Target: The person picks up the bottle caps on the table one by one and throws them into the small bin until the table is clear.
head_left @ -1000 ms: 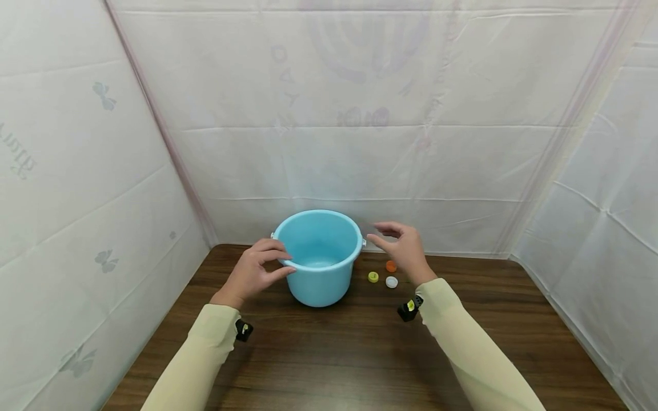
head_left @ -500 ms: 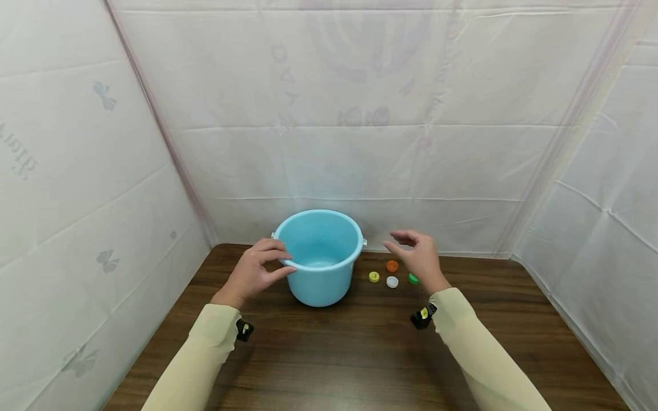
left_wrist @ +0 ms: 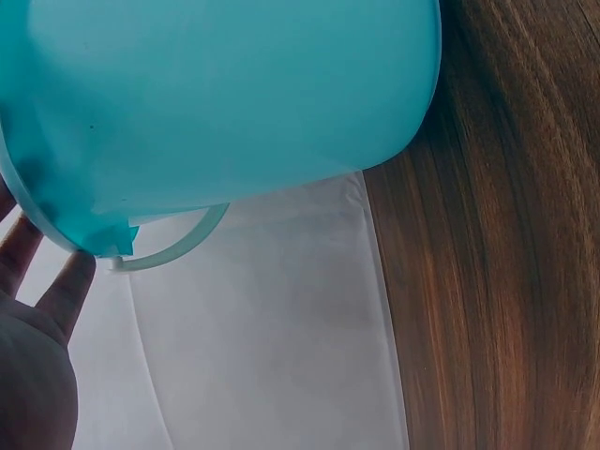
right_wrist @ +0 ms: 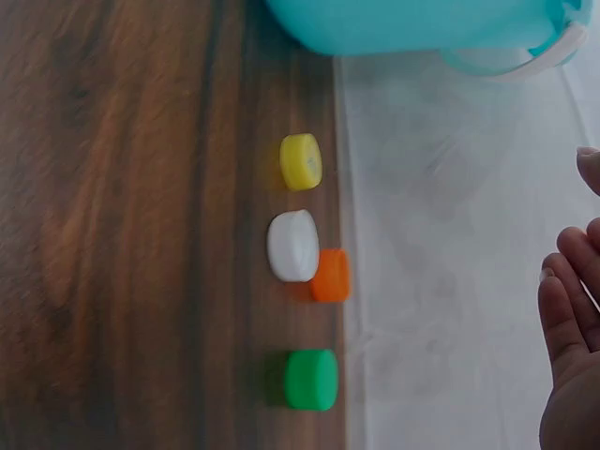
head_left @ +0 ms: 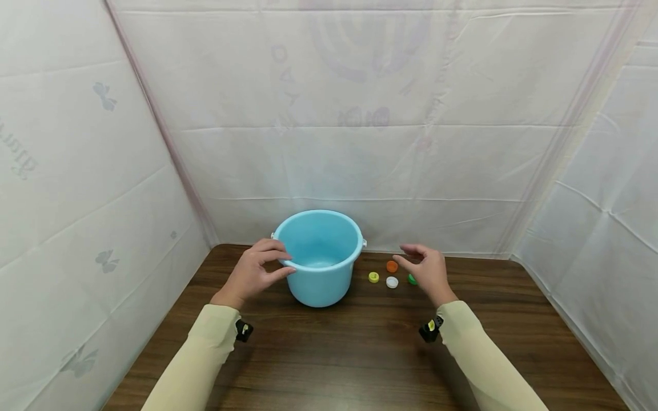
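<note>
A light blue bucket [head_left: 319, 288] stands upright on the wooden table. My left hand [head_left: 249, 273] pinches its near-left rim, thumb outside and fingers over the inner side; in the left wrist view the thumb [left_wrist: 70, 292] lies against the rim. To the right of the bucket, my right hand [head_left: 430, 275] is held above the table with thumb and fingers apart and nothing between them. Below and beside it lie bottle caps: a yellow cap [right_wrist: 301, 161], a white cap [right_wrist: 293, 246], an orange cap [right_wrist: 331, 276] and a green cap [right_wrist: 311, 380]. In the head view the right hand partly hides the green cap.
White sheeting [head_left: 329, 165] hangs behind the table and along both sides. The bucket's pale handle [left_wrist: 178, 246] hangs down at its far side. The dark wooden table [head_left: 329, 359] stretches forward of the bucket.
My right hand has moved right and down, from beside the bucket's rim to over the caps, and the green cap has come into sight. The left hand and bucket have stayed still.
</note>
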Tool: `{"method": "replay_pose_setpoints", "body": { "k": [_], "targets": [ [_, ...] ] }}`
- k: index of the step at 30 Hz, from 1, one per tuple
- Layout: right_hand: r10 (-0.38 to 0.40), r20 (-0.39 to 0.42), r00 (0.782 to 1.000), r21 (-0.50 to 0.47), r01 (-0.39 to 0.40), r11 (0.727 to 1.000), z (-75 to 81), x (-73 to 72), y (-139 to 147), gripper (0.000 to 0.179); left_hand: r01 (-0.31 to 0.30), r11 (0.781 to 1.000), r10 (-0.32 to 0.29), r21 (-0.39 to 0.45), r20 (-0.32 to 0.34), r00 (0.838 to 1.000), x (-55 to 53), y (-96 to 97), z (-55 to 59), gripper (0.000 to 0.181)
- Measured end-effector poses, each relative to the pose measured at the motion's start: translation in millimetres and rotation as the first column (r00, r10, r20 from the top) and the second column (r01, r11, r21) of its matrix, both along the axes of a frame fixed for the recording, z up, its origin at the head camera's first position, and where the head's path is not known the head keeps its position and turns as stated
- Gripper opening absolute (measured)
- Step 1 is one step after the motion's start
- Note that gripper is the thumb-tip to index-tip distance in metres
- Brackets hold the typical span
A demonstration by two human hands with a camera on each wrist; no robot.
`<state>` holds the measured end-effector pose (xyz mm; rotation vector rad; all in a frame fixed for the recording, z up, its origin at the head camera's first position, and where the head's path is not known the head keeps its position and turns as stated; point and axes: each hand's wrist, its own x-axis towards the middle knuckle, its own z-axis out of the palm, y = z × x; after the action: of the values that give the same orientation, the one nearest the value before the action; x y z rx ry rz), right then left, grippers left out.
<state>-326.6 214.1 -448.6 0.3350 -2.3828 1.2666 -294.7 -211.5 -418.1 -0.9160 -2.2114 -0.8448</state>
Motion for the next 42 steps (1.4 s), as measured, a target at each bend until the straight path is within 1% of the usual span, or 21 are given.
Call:
{"method": "replay_pose_setpoints", "body": {
  "k": [6,13,18,21,30,42],
  "targets": [
    [-0.03,0.019,0.999,0.012,0.03,0.999,-14.2,0.8,7,0.037,-0.017,1.0,0.017,-0.01,0.03,0.999,1.3,0.1,1.2,0.023],
    [-0.035,0.021,0.999,0.018,0.035,0.999,-30.1,2.9,13,0.04,-0.008,1.0,0.008,-0.001,0.033,0.999,2.0,1.6,0.3,0.024],
    [-0.061,0.079,0.995,0.003,0.061,0.998,-38.7,2.7,16,0.04,-0.005,1.0,0.005,0.004,0.025,1.0,1.5,1.8,-0.7,0.023],
    [-0.071,0.112,0.991,0.002,0.072,0.997,-43.2,1.1,18,0.041,-0.002,1.0,0.002,0.005,0.021,1.0,1.4,1.7,-0.8,0.023],
    [-0.104,0.16,0.982,0.027,0.101,0.995,-54.1,-2.1,25,0.045,-0.001,1.0,0.0,0.01,0.021,1.0,1.2,2.0,-1.4,0.022],
    [-0.122,0.17,0.978,0.055,0.114,0.992,-64.4,-8.0,30,0.044,-0.011,1.0,0.011,0.008,0.026,1.0,2.1,1.8,-0.8,0.022]
  ]
}}
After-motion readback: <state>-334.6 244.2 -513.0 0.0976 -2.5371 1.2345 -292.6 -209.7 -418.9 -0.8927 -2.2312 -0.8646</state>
